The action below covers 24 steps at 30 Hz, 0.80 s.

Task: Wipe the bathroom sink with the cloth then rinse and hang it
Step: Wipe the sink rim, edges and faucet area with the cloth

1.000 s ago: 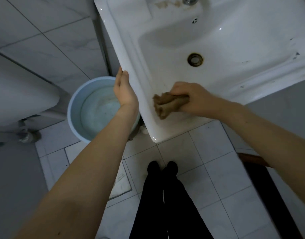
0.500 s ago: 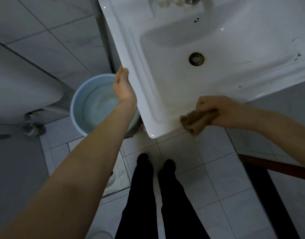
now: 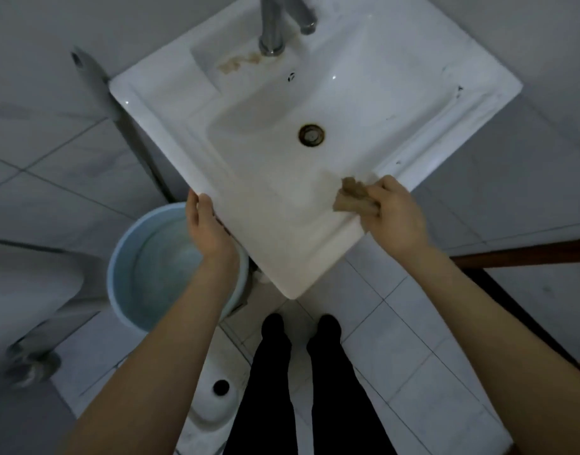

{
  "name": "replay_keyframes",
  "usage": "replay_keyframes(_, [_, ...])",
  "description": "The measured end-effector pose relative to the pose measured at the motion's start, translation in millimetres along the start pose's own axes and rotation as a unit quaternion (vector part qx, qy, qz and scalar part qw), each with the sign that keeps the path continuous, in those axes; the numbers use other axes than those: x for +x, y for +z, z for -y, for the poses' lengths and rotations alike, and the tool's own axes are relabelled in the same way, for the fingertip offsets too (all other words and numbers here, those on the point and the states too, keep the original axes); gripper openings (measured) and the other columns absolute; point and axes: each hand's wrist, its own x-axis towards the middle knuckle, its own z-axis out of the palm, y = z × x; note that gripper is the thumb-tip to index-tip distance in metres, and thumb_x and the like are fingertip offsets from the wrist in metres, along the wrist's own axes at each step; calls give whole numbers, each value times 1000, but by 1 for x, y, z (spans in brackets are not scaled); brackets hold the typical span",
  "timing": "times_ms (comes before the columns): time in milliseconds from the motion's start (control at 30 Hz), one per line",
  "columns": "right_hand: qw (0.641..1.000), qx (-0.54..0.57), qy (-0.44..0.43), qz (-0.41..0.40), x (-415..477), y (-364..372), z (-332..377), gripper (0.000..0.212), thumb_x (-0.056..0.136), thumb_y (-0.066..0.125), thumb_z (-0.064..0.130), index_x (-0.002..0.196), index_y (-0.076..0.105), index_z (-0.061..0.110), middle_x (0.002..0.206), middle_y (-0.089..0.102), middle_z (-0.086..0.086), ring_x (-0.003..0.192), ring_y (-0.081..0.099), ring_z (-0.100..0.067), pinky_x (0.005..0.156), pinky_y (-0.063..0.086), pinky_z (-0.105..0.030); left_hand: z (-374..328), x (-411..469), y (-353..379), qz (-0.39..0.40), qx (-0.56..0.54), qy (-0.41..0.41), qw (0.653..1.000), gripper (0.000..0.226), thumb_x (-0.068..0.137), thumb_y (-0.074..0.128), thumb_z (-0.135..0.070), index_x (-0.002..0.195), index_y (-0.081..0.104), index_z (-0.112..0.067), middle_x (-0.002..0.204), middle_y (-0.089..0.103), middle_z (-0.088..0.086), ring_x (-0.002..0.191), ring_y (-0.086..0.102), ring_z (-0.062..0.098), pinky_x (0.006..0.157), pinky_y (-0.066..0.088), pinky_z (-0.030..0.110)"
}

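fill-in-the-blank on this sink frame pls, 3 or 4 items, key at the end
1. The right hand holds a crumpled brown ____ against the sink's front rim.
2. The left hand rests on the edge of the ____, empty.
3. Below the left hand, on the floor, stands a light blue ____.
4. A brown stain lies beside the base of the ____.

Missing words: cloth; sink; bucket; faucet

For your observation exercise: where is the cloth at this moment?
In the head view, the brown cloth is bunched in the right hand, pressed on the sink rim's near right edge.
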Motion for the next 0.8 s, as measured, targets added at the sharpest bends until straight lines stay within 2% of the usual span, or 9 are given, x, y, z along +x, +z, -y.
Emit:
replay_keyframes(67, [999, 18, 31, -33, 0, 3, 10, 8, 87, 58, -1, 85, 65, 1, 88, 51, -12, 83, 54, -27, 64, 49, -40, -5, 1, -5, -37, 174, 76, 981, 40, 97, 52, -18, 137, 53, -14, 114, 56, 21, 100, 53, 28, 97, 44, 40])
replay_keyframes(133, [998, 46, 11, -50, -18, 15, 30, 3, 86, 63, 1, 87, 66, 3, 85, 48, -7, 77, 52, -22, 58, 47, -35, -12, -4, -11, -45, 379, 250, 890, 43, 89, 56, -18, 131, 55, -8, 113, 47, 19, 106, 48, 31, 95, 38, 35])
replay_keyframes(200, [999, 28, -24, -23, -39, 29, 48, 5, 82, 68, 3, 81, 63, 4, 82, 48, -5, 71, 52, -19, 50, 43, -30, -12, -19, -13, 118, 455, 432, 770, 33, 88, 57, -20, 118, 62, -8, 111, 52, 18, 103, 48, 28, 90, 38, 35])
replay_keyframes(267, [999, 3, -48, -10, -43, 37, 49, 12, 80, 71, 7, 74, 61, 6, 79, 51, -4, 67, 50, -17, 46, 38, -25, -2, -30, -13, 294, 466, 499, 669, 23, 89, 54, -21, 93, 70, -6, 92, 58, 13, 87, 53, 28, 80, 42, 36])
replay_keyframes(300, [999, 2, -49, -18, -37, 37, 43, 15, 80, 72, 9, 72, 60, 7, 77, 50, -2, 66, 49, -15, 46, 38, -24, 4, -34, -14, 345, 474, 506, 633, 23, 88, 53, -21, 83, 68, -5, 84, 58, 11, 80, 54, 28, 73, 43, 38])
replay_keyframes(367, [999, -7, -25, -32, -18, 30, 22, 19, 84, 71, 19, 70, 61, 12, 75, 48, 3, 67, 48, -13, 50, 41, -25, 14, -34, -15, 363, 493, 531, 586, 22, 87, 56, -22, 72, 61, -8, 76, 57, 7, 73, 51, 27, 63, 41, 40])
replay_keyframes(467, [994, -34, 68, -84, 26, 5, -23, 22, 86, 66, 33, 73, 63, 16, 79, 51, 4, 74, 55, -19, 57, 42, -28, 24, -25, -20, 325, 483, 564, 586, 24, 85, 59, -20, 64, 52, -11, 70, 51, 5, 67, 45, 24, 59, 35, 37])
replay_keyframes(633, [979, -29, 151, -134, 44, -7, -33, 29, 85, 66, 33, 64, 57, 15, 77, 53, 1, 72, 58, -20, 58, 50, -32, 22, -27, -17, 325, 478, 567, 587, 30, 84, 61, -20, 57, 48, -12, 65, 48, 3, 62, 41, 24, 55, 33, 37])
replay_keyframes(800, [997, 1, -15, -79, -3, 17, -1, 25, 81, 73, 17, 62, 59, 11, 70, 51, 4, 63, 48, -9, 47, 36, -19, 16, -31, -17, 343, 496, 538, 589, 33, 83, 60, -23, 55, 49, -10, 61, 47, 5, 57, 42, 26, 53, 34, 36])
